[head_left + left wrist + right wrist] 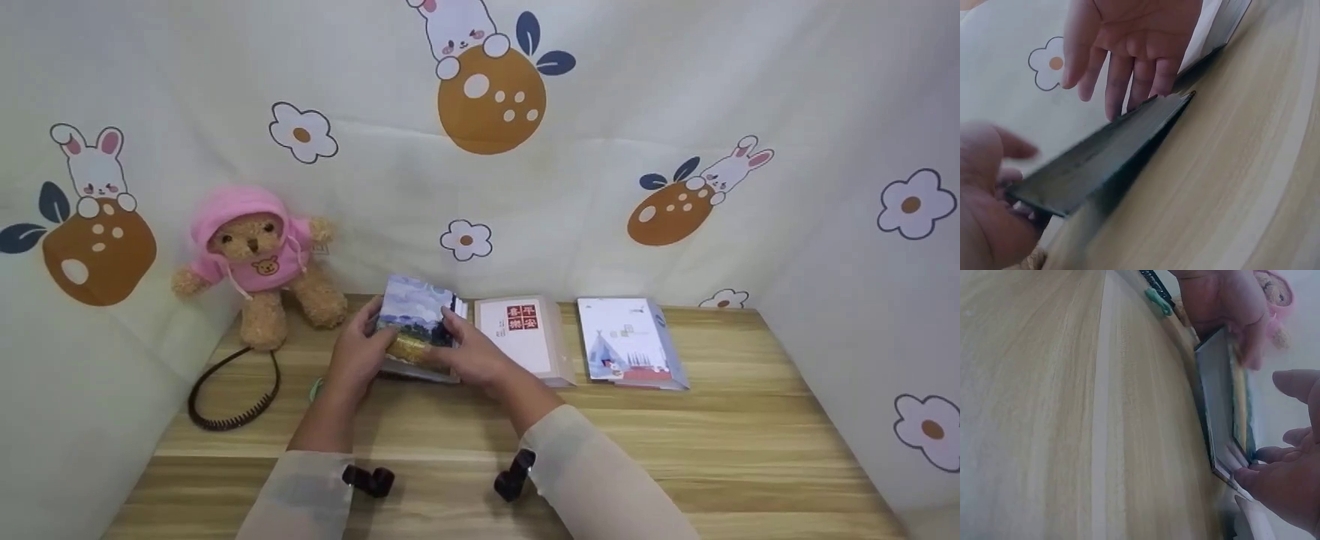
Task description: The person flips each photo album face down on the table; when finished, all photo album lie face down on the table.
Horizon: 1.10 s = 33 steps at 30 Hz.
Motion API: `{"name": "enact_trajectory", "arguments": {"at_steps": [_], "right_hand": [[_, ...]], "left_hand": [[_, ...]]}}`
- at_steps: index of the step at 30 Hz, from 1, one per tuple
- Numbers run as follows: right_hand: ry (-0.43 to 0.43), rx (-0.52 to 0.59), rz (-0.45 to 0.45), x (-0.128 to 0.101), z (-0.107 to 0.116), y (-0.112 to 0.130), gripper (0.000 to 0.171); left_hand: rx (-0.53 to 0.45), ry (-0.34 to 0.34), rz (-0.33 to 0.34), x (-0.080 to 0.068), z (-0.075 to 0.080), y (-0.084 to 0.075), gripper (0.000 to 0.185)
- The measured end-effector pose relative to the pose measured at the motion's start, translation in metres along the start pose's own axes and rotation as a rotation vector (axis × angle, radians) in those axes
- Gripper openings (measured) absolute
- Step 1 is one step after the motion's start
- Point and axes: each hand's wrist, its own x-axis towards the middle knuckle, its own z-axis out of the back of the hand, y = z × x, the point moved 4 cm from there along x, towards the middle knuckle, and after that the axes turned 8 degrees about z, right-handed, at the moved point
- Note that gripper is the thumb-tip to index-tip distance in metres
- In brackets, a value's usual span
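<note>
A small hardcover book (416, 319) with a painted landscape of sky, trees and a yellow field on its cover is tilted over the table between both hands. My left hand (360, 349) grips its left end, thumb on the cover and fingers curled round the edge; its thumb is blurred in the left wrist view. At the opposite end, my right hand (476, 352) has its fingers extended, with fingertips (1247, 478) touching the book's edge and the thumb raised away. The page edges (1106, 154) show between the dark covers in the left wrist view.
A cream book (510, 352) with red square characters and a white book (626, 341) with a tent picture lie to the right. On the left sit a teddy bear (259, 262) in a pink hoodie, a dark toothed headband (232, 424) and a green band (1159, 301).
</note>
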Motion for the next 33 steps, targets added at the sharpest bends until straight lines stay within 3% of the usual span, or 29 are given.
{"name": "enact_trajectory", "arguments": {"at_steps": [4,8,11,14,18,22,29,33], "right_hand": [[-0.003,0.026,-0.048,-0.005,0.005,0.01,0.09],[0.01,0.038,-0.043,-0.006,0.011,0.024,0.077],[0.01,0.115,-0.007,-0.003,0.013,0.032,0.071],[0.004,0.214,0.015,-0.002,0.014,0.038,0.069],[-0.01,0.217,0.017,-0.002,0.016,0.042,0.071],[-0.014,0.19,0.005,-0.002,0.018,0.039,0.072],[-0.012,0.194,-0.048,-0.003,0.022,0.023,0.069],[-0.007,0.201,-0.052,-0.005,0.023,0.021,0.065]], "left_hand": [[-0.109,0.1,-0.045,-0.01,-0.008,-0.013,0.057],[-0.171,0.154,-0.07,-0.018,-0.015,-0.024,0.051],[-0.204,0.169,-0.066,-0.021,-0.02,-0.027,0.05],[-0.223,0.194,-0.111,-0.024,-0.025,-0.031,0.052],[-0.235,0.255,-0.183,-0.026,-0.032,-0.033,0.06],[-0.224,0.318,-0.151,-0.026,-0.036,-0.029,0.069],[-0.195,0.354,-0.003,-0.02,-0.041,-0.016,0.07],[-0.177,0.345,-0.005,-0.019,-0.042,-0.013,0.071]]}}
